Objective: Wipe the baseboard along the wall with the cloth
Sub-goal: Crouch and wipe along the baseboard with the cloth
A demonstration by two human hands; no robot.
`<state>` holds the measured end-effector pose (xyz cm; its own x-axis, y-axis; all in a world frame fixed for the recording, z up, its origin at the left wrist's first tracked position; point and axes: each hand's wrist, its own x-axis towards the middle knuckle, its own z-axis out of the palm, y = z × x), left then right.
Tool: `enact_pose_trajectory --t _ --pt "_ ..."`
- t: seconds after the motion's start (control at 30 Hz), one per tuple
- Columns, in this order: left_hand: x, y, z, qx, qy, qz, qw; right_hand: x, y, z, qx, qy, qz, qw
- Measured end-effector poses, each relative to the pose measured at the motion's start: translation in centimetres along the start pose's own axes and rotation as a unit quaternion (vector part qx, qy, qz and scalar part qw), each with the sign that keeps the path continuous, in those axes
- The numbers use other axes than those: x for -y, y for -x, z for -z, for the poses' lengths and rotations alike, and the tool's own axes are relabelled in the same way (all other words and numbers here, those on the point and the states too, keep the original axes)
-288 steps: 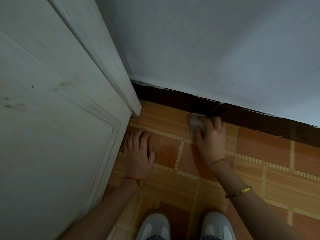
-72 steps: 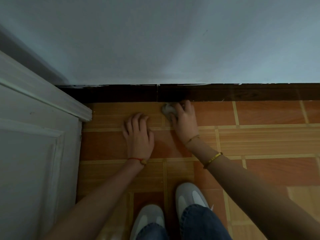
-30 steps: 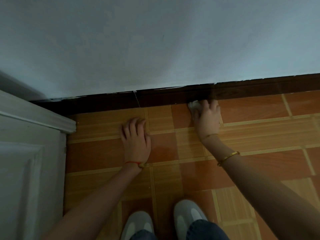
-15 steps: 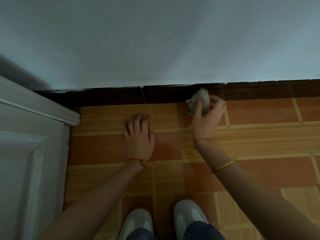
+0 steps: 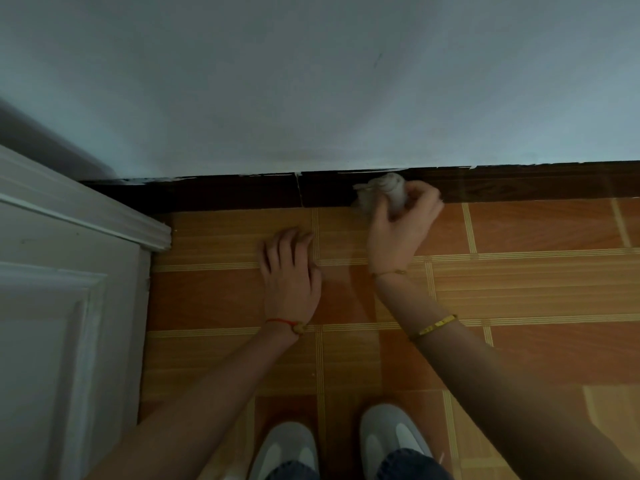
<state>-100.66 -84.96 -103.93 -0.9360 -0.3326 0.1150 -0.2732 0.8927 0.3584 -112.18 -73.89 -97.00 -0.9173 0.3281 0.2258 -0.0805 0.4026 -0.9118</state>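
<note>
Tiled floor (image 5: 540, 289) meets a pale wall (image 5: 311, 81) down here, and the right hand (image 5: 398, 226) has its grip closed round a bunched cloth (image 5: 382, 192), which sits against the dark baseboard (image 5: 519, 185), near its top edge. She looks mid-wipe; the next stroke wants the wad pressed flat and drawn sideways. Left of the grip, the left hand (image 5: 291, 271) lies flat on the floor, fingers loose. Farther left stands a white door (image 5: 62, 323).
</note>
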Motion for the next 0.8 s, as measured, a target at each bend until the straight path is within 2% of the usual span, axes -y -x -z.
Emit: enact_pose_trajectory --t 0.07,0.17,0.27,0.4,0.53,0.6,0.8 --pt "0.0 0.0 0.0 0.004 -0.001 0.003 1.0 -0.6 -1.1 1.0 -0.045 0.002 -0.016 0.999" --pt "-0.1 0.0 0.2 0.008 -0.006 0.004 1.0 -0.3 -1.2 1.1 -0.048 0.009 -0.006 0.999" --pt "-0.2 0.0 0.4 0.01 -0.007 0.002 1.0 0.7 0.5 -0.7 -0.005 0.003 0.006 1.0" --pt "0.1 -0.1 0.0 0.03 -0.029 -0.001 0.999 2.3 4.2 -4.1 0.089 0.021 0.027 0.995" --pt "0.4 0.0 -0.1 0.042 -0.037 -0.003 0.998 2.8 4.9 -4.9 0.104 0.015 0.03 0.994" --pt "0.2 0.0 0.2 0.036 -0.025 -0.007 0.999 2.6 4.0 -4.2 0.095 -0.005 0.023 0.995" --pt "-0.2 0.0 0.7 0.036 0.003 0.006 0.999 1.2 1.2 -1.5 -0.006 -0.022 -0.036 0.999"
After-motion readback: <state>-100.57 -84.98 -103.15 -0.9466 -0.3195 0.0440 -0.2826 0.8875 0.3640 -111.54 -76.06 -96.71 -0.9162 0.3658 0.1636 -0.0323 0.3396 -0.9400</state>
